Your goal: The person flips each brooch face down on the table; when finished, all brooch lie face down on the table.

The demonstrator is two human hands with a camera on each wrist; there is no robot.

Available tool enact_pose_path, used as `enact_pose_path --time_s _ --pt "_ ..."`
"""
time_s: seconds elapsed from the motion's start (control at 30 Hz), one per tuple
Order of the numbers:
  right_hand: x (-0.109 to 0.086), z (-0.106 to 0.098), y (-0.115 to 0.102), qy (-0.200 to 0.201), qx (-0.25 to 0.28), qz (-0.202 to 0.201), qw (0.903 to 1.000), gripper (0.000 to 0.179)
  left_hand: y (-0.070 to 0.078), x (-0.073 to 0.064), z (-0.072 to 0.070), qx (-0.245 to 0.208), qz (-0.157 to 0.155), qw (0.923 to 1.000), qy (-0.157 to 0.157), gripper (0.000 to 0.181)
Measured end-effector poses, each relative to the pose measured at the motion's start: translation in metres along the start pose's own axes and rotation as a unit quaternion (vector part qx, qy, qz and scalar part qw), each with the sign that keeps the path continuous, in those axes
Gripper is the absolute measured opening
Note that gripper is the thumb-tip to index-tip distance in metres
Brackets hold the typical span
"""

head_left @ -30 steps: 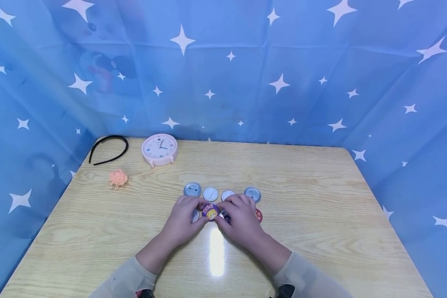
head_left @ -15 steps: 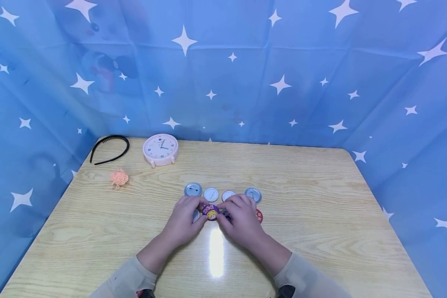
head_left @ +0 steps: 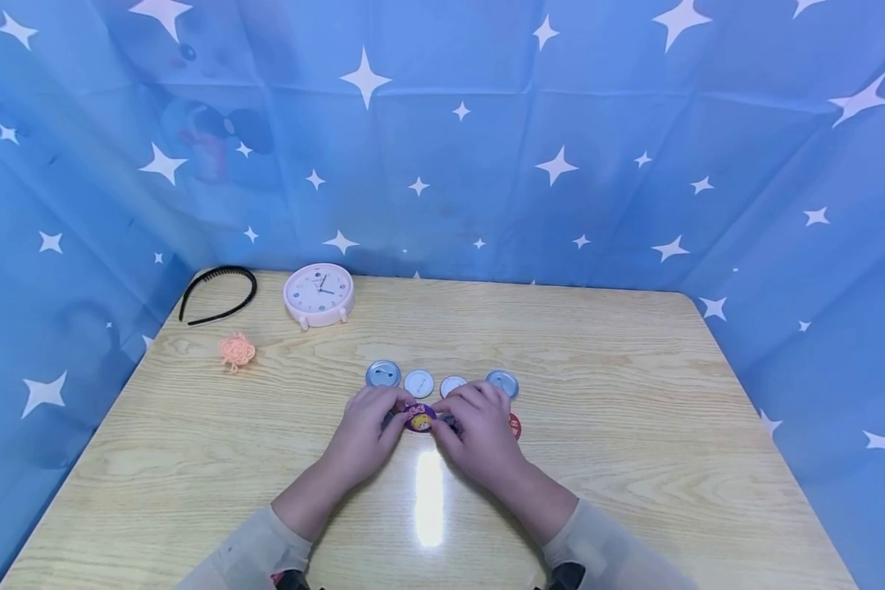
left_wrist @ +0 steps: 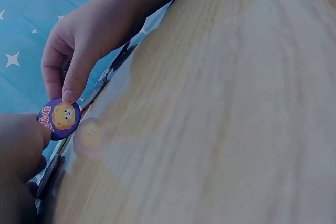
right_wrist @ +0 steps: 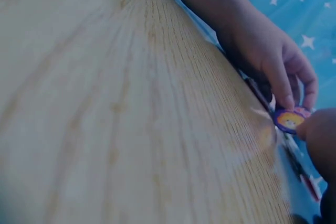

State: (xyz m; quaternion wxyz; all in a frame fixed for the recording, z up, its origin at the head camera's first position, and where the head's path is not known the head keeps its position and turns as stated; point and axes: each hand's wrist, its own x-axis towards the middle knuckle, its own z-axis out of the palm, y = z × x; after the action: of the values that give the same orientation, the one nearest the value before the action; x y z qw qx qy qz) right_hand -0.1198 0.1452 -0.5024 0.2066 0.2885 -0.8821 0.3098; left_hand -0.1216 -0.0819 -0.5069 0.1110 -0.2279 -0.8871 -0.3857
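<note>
Nearest the camera, pale sleeves (head_left: 254,545): being angled inward, low over the wooden table (head_left: 605,377).

Left hand (head_left: 369,426): the purple badge (head_left: 420,419) is being pinched at its left rim, thumb and fingers parted only as far as the badge between them.

Right hand (head_left: 479,426): the opposite rim is being pinched likewise, thumb nearer, fingers behind.

Purple badge, position: being held tilted between both hands, mid-table, printed face toward the person; contact with the tabletop cannot be told.

Slip risk: a narrow, smooth rim is being gripped; uneven pressure could flip it loose. Any pin behind is being hidden; an unfastened one could prick.

Under and beside the right hand: a dark badge (head_left: 450,422) is being partly covered, a red badge (head_left: 515,426) half-screened; a dropped wrist could shove either.

Row beyond: two silver badges (head_left: 383,374) and two white badges (head_left: 419,383) are being approached closely by the fingertips; a careless knuckle could scatter them.

Far left: peach yarn (head_left: 237,351), pink clock (head_left: 319,293) and black headband (head_left: 254,283) are being left untouched.

Backdrop: starry blue curtain (head_left: 450,147).
</note>
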Motion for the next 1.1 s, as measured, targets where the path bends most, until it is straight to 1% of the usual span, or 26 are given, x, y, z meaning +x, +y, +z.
enact_pose_path --time_s 0.27,0.4,0.53,0.7,0.93,1.03,1.1 --pt "-0.0009 0.0001 0.0003 0.018 0.004 -0.006 0.9998 0.015 -0.0001 -0.0008 0.0008 -0.005 0.001 1.0000 0.003 0.022" --pt "-0.0006 0.0004 0.0002 0.024 0.007 -0.008 0.9997 0.014 -0.0002 -0.0014 0.0013 -0.005 0.011 0.9999 0.010 0.019" --pt "0.0001 -0.0007 -0.0005 0.017 0.008 0.000 0.9998 0.013 0.0001 -0.0015 0.0005 -0.011 0.021 0.9996 0.015 0.013" --pt "0.0006 -0.0016 -0.0006 0.004 0.006 0.009 0.9999 0.013 -0.0002 -0.0012 0.0000 -0.014 0.026 0.9995 0.012 0.015" --pt "0.0011 0.0002 0.0001 0.008 -0.006 -0.003 0.9999 0.013 -0.0038 -0.0006 0.0034 -0.011 0.054 0.9980 0.033 0.014" --pt "0.0012 0.0011 0.0001 0.008 -0.011 -0.008 0.9999 0.012 -0.0047 -0.0001 0.0043 -0.008 0.061 0.9973 0.040 0.016" --pt "0.0009 0.0015 0.0004 0.004 -0.013 -0.009 0.9999 0.014 -0.0044 0.0000 0.0044 -0.008 0.060 0.9972 0.043 0.018"
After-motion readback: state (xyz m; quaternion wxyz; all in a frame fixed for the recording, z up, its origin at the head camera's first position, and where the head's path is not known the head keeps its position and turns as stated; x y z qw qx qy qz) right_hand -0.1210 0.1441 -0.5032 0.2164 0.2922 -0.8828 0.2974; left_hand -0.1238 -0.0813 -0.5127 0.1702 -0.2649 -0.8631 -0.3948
